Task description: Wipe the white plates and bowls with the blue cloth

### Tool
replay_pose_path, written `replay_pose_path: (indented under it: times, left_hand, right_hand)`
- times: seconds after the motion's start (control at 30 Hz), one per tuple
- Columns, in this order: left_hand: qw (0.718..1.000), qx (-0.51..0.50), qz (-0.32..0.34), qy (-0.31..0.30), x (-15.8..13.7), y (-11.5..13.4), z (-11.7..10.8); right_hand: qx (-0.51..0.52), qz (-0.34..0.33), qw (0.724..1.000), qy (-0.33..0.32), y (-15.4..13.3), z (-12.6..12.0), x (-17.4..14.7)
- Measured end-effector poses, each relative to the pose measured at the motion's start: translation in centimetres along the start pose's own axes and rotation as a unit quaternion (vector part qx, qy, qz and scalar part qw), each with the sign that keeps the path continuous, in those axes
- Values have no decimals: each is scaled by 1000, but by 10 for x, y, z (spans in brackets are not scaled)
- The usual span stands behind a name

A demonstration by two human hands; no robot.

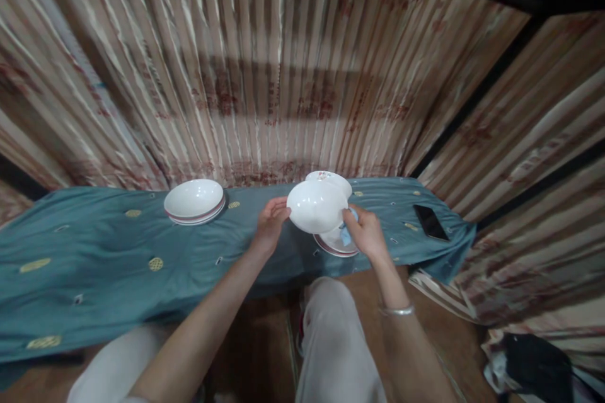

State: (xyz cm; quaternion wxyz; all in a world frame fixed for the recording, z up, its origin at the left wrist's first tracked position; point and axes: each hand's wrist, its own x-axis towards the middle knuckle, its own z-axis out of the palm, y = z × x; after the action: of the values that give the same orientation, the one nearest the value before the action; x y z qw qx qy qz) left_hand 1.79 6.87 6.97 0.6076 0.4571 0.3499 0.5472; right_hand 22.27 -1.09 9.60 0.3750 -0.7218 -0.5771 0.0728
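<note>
Between my hands a glossy white plate (316, 208) is held up, tilted, above the covered surface. My left hand (273, 223) grips its left edge, thumb on the near face. At the opposite edge, my right hand (367, 231) pinches the rim along with a light blue cloth (346, 236). Below the held plate sits a stack of red-rimmed white plates (338, 250), partly hidden by the cloth and my right hand. Behind it shows another white dish (338, 181) with a small floral pattern, its lower part covered.
A stack of white bowls or deep plates (194, 199) stands to the left on the teal cloth cover (118, 271). A black phone (430, 222) lies at the right end. Pleated curtains (265, 75) hang behind. A dark bag-like item (536, 365) is at the lower right.
</note>
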Motion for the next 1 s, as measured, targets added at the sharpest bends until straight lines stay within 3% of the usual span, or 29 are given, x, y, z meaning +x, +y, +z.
replay_pose_path:
  times: [0.17, 0.37, 0.7, 1.0]
  left_hand:
    - [999, 25, 3, -37, 2, -40, 32]
    - [996, 89, 12, -30, 3, -74, 47]
    - [985, 175, 1, 2, 9, -108, 45]
    - [980, 198, 11, 3, 8, -115, 48]
  right_hand:
    - [-21, 15, 1000, -1, 47, -16, -8]
    - [-37, 41, 998, -29, 81, -13, -13]
    - [-84, 40, 995, -44, 103, -7, -15]
    - [-142, 41, 985, -88, 103, -11, -10]
